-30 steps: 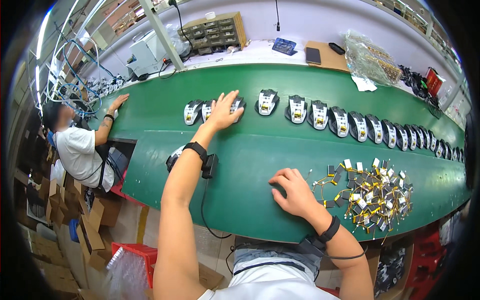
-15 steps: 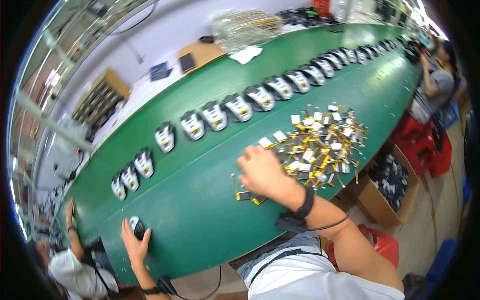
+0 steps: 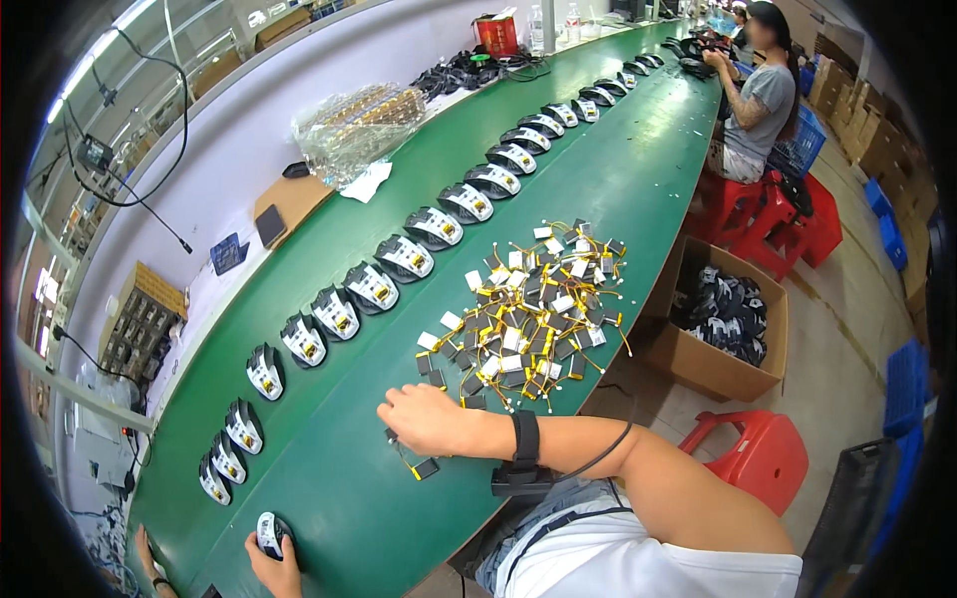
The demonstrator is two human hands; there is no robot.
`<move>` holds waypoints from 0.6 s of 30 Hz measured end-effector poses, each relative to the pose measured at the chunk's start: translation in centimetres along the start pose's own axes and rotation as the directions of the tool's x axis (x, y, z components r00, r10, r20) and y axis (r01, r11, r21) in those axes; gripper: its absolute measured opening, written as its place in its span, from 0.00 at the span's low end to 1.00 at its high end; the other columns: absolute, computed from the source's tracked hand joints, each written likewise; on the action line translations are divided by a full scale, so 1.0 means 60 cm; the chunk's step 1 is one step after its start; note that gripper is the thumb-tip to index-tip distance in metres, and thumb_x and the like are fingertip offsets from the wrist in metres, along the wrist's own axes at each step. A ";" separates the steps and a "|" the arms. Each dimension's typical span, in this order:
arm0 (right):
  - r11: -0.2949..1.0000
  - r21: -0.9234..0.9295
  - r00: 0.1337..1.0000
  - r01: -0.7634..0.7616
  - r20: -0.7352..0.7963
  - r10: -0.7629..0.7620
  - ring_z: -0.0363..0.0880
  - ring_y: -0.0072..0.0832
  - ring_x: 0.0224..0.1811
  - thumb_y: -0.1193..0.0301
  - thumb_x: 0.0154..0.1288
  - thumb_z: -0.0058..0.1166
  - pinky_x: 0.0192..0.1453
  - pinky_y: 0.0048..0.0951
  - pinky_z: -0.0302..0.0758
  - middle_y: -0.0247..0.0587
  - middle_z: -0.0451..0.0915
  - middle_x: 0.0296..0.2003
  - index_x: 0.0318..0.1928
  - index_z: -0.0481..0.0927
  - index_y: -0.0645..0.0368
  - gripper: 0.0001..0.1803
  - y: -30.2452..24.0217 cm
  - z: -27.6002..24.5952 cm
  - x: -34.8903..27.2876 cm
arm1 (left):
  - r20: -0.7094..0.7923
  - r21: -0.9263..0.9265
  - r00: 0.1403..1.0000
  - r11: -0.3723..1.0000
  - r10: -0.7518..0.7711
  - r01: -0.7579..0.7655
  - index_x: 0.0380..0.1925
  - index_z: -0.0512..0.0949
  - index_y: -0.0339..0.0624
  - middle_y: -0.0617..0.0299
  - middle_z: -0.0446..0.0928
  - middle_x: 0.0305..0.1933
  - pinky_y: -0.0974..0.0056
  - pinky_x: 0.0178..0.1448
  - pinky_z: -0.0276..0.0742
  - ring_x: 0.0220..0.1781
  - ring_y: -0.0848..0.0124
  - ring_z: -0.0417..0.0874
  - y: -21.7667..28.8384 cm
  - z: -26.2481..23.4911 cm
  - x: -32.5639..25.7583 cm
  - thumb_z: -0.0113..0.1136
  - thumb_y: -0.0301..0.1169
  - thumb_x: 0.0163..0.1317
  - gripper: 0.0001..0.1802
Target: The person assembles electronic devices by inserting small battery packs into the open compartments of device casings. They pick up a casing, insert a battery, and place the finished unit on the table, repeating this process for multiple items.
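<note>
My left hand (image 3: 276,572) wraps round a small black-and-white computer mouse (image 3: 271,534) on the green bench, thumb on one side and fingers on the other. My right hand (image 3: 424,419) is at the near left edge of a heap of small battery packs (image 3: 533,319), grey and white with yellow tape and thin wires. Its curled fingers point down, pinching a dark battery pack (image 3: 392,437) mostly hidden beneath them. Another loose battery pack (image 3: 426,468) lies just below that hand. Beyond both hands, a long row of black-and-silver mice (image 3: 371,287) runs along the bench.
An open carton of dark parts (image 3: 723,364) and a red stool (image 3: 763,458) stand to the right of the bench (image 3: 349,478). A person (image 3: 763,100) sits farther along it. Another person's hand (image 3: 148,553) rests at the far left. A plastic-wrapped stack (image 3: 359,125) lies behind.
The whole view has shifted and turned. My left hand, spread beside the mouse before, now closes round it. My right hand stays near the heap's edge, its fingers now lower among the loose battery packs.
</note>
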State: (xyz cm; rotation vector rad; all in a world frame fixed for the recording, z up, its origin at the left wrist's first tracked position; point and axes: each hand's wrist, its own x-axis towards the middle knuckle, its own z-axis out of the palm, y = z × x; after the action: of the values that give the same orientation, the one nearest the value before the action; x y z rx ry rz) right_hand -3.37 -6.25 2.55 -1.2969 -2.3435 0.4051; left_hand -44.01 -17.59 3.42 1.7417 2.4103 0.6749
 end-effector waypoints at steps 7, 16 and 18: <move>0.884 0.454 0.992 0.115 -0.097 -0.079 0.81 0.47 0.34 0.74 0.52 0.60 0.37 0.44 0.76 0.47 0.79 0.32 0.41 0.71 0.60 0.16 -0.011 -0.007 0.042 | 0.199 -0.810 0.976 0.576 0.087 0.114 0.58 0.64 0.36 0.57 0.74 0.42 0.67 0.37 0.77 0.34 0.68 0.81 0.173 0.043 0.009 0.60 0.37 0.63 0.28; 0.796 0.600 0.997 -0.075 0.041 0.063 0.82 0.39 0.32 0.69 0.56 0.59 0.36 0.37 0.76 0.44 0.83 0.31 0.39 0.78 0.61 0.11 -0.026 0.019 0.080 | 0.438 -0.899 0.860 0.102 0.262 0.427 0.62 0.65 0.32 0.48 0.80 0.46 0.66 0.34 0.78 0.33 0.65 0.82 0.319 0.123 0.050 0.48 0.50 0.66 0.34; 0.746 0.664 0.999 -0.048 0.019 0.048 0.83 0.37 0.30 0.70 0.57 0.58 0.35 0.36 0.77 0.44 0.83 0.31 0.38 0.79 0.63 0.11 -0.014 0.027 0.077 | 0.478 -0.877 0.835 0.089 0.272 0.473 0.62 0.65 0.32 0.47 0.79 0.47 0.66 0.34 0.80 0.33 0.64 0.82 0.312 0.131 0.042 0.46 0.50 0.66 0.34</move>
State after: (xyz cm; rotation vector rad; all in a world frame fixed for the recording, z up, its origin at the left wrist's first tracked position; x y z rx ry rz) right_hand -6.98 -2.82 2.57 -0.9841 -1.8676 1.1392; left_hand -25.83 -8.25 4.35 0.8237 0.9562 1.1793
